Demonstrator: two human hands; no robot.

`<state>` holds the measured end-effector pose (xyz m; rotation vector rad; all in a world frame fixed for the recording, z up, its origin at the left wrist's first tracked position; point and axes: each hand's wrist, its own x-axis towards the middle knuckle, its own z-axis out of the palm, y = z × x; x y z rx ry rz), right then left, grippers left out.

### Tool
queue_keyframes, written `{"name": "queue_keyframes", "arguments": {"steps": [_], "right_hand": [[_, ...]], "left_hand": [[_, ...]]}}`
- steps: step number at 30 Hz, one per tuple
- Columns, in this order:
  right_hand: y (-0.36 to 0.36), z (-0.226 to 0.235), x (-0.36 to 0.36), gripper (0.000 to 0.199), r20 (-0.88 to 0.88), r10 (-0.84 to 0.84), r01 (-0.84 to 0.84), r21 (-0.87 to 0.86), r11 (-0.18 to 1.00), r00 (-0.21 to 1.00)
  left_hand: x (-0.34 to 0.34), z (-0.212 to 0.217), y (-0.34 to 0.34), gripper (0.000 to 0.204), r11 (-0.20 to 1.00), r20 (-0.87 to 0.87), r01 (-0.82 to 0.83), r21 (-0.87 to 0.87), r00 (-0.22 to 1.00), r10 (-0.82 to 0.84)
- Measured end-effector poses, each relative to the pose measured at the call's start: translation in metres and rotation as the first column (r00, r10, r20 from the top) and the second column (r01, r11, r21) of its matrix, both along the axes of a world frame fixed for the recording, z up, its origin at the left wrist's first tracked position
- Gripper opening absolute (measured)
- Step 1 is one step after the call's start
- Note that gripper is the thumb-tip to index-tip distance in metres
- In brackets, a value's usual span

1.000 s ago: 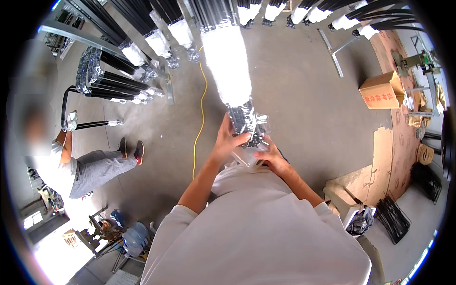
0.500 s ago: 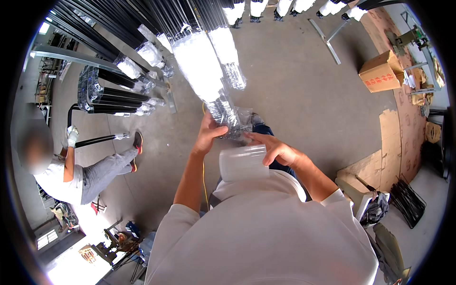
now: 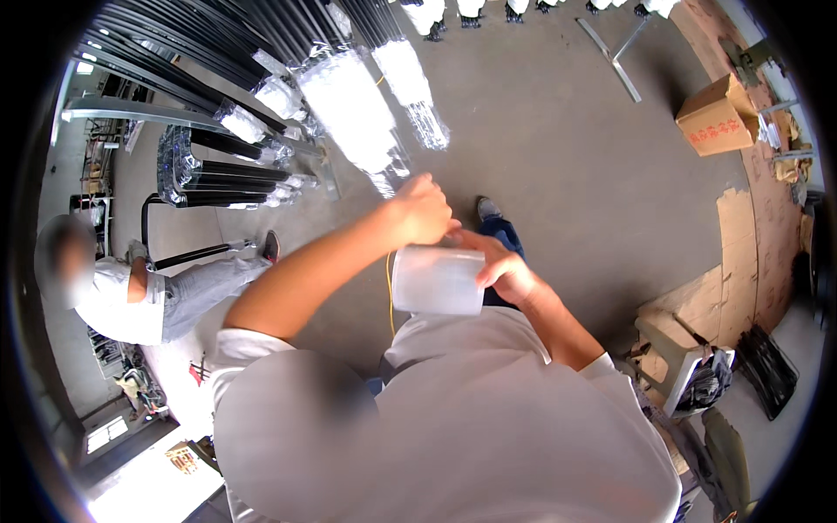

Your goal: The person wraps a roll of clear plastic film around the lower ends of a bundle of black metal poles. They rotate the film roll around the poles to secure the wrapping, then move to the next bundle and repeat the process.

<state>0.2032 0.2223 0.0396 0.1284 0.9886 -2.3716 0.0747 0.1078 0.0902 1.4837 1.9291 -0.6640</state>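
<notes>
In front of my body, my right hand (image 3: 504,268) grips a wide roll of clear plastic film (image 3: 438,281) by its right end. My left hand (image 3: 424,212) is closed in a fist just above the roll, close to the fingertips of my right hand. What the fist holds is hidden. Just beyond my left hand lies the near end of a bundle of black tubes (image 3: 301,30), its end covered in white and clear wrapping (image 3: 353,113). A second wrapped bundle (image 3: 411,87) lies to its right.
More wrapped black tubes (image 3: 227,179) rest on a metal rack (image 3: 131,108) at left. A co-worker (image 3: 122,292) there handles a bent black tube (image 3: 187,256). A cardboard box (image 3: 717,118), a metal stand (image 3: 615,63) and a pale chair (image 3: 667,353) are at right. A yellow cord (image 3: 390,292) hangs near me.
My left hand has moved up from the bundle's near end and turned into a fist, its forearm swinging across. The roll stays in my right hand. The co-worker has shifted a little.
</notes>
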Motion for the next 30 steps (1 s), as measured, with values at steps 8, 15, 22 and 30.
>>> {"name": "queue_keyframes", "arguments": {"steps": [8, 15, 22, 30], "right_hand": [[-0.008, -0.006, -0.003, 0.081, 0.022, -0.020, 0.020, 0.006, 1.000, 1.000], [-0.009, 0.026, -0.007, 0.069, 0.002, -0.004, 0.004, 0.188, 0.982, 1.000], [0.005, -0.007, -0.060, 0.068, 0.108, 0.073, -0.116, 0.479, 0.870, 0.991], [-0.089, -0.067, -0.168, 0.041, 0.047, 0.313, -0.314, 0.015, 0.949, 0.949]], "left_hand": [[-0.012, 0.041, -0.020, 0.044, 0.788, 0.387, -0.376, 0.487, 0.902, 0.192], [0.107, 0.027, -0.072, 0.062, 0.614, -0.134, -0.224, 0.757, 0.867, 0.480], [0.116, 0.004, -0.099, 0.076, -0.015, 0.443, -0.639, 0.769, 0.516, 0.734], [0.106, -0.002, -0.135, 0.061, -0.656, 0.905, -0.679, 0.330, 0.029, 0.425]]}}
